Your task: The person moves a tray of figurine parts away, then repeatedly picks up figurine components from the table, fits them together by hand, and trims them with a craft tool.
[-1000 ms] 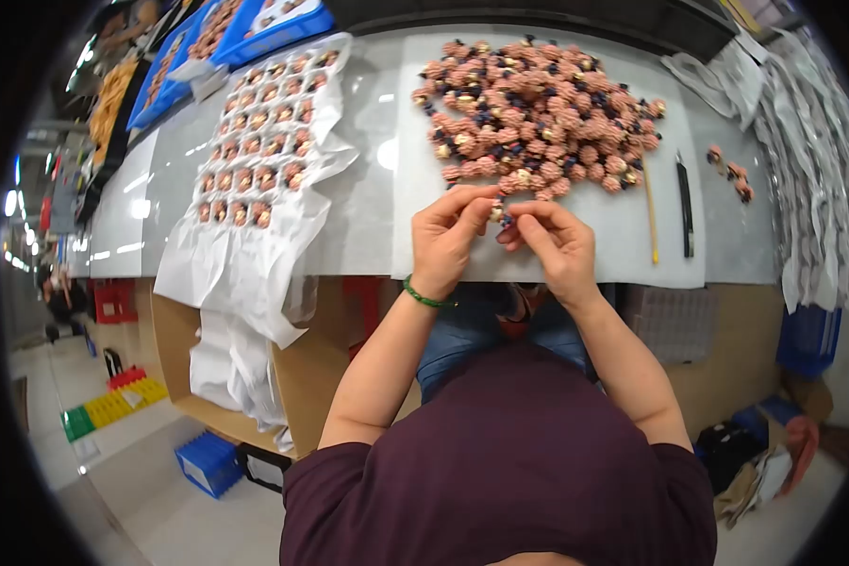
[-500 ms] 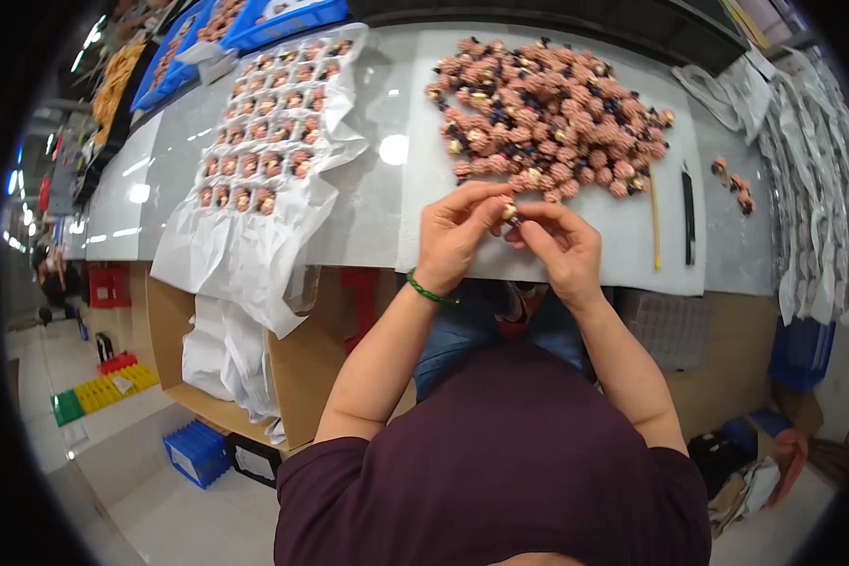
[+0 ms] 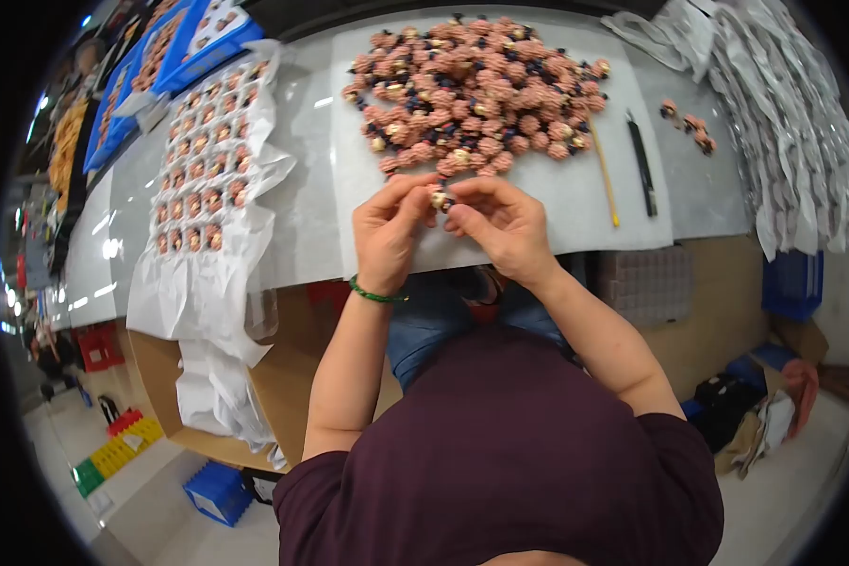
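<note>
Both hands meet just below a large pile of pink, dark blue and gold pieces (image 3: 481,90) on a white sheet (image 3: 557,203). My left hand (image 3: 388,231), with a green bracelet at its wrist, pinches one small figure (image 3: 441,199) from the left side. From the right, my right hand (image 3: 507,226) closes its thumb and fingers on the same figure. Cream, pink and dark parts of it show between the fingertips. A yellow stick (image 3: 605,179) and a black pen-like tool (image 3: 641,165) lie right of the pile.
At left, a white tray (image 3: 198,170) holds rows of similar pieces. Blue bins (image 3: 219,42) stand beyond it. A few loose pieces (image 3: 696,132) lie near stacked wrapped trays (image 3: 774,123) at right. An open cardboard box (image 3: 297,354) is below the table edge.
The whole view has shifted, so table and hands appear further left. Both hands still hold the small figure, which is turned slightly differently between the fingertips.
</note>
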Motion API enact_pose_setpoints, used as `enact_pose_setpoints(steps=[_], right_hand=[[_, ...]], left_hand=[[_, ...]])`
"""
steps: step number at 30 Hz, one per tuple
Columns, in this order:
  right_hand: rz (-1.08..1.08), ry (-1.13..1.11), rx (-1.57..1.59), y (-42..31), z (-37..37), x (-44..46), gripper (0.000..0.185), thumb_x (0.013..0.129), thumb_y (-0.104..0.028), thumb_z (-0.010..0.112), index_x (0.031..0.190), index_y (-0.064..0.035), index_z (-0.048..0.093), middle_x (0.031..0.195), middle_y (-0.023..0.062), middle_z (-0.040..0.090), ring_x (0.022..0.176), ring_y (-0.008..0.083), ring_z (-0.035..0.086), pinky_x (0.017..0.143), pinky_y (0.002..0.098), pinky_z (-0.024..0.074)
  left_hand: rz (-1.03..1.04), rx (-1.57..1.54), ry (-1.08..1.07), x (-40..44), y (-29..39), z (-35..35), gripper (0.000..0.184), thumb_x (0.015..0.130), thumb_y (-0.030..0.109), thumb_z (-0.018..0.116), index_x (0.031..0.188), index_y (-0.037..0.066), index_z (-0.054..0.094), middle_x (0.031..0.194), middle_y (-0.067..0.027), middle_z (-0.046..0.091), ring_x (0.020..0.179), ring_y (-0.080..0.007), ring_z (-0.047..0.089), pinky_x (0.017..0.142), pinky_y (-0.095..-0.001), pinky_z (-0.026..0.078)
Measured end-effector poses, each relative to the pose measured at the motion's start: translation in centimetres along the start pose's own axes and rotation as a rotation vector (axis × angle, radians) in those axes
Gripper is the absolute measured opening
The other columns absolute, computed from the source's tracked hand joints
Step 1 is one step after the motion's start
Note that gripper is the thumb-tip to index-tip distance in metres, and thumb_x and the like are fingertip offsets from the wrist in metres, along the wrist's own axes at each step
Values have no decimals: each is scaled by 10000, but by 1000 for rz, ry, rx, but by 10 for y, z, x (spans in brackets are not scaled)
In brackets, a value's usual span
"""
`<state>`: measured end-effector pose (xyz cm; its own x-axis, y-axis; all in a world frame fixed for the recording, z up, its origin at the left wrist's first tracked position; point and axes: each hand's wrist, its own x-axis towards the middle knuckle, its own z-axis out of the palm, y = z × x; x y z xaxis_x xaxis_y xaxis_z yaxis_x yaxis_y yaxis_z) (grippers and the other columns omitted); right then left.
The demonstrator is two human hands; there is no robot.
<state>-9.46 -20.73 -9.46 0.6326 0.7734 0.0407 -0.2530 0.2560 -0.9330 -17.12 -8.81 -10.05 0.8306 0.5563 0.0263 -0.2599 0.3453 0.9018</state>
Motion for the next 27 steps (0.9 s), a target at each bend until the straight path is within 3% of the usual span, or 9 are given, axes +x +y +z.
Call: enact_pose_setpoints(steps=[18,27], right_hand=[[-75,25,-43,0,2,-2,266,775,26,534,1019,3,432,850,82,545,716,141,571,634,223,475],[-204,77,-103,7,0,-4,388,719,86,571,1056,-4,400,886,97,548,808,131,551,709,224,465]], left_hand=[[-65,-75,-22,1,-1,-3,161,812,87,524,893,-31,596,754,-39,518,606,-86,488,539,-196,402],[54,-93,-115,-2,-1,-3,190,799,41,520,967,-42,551,863,-91,557,747,-134,527,705,-242,428]])
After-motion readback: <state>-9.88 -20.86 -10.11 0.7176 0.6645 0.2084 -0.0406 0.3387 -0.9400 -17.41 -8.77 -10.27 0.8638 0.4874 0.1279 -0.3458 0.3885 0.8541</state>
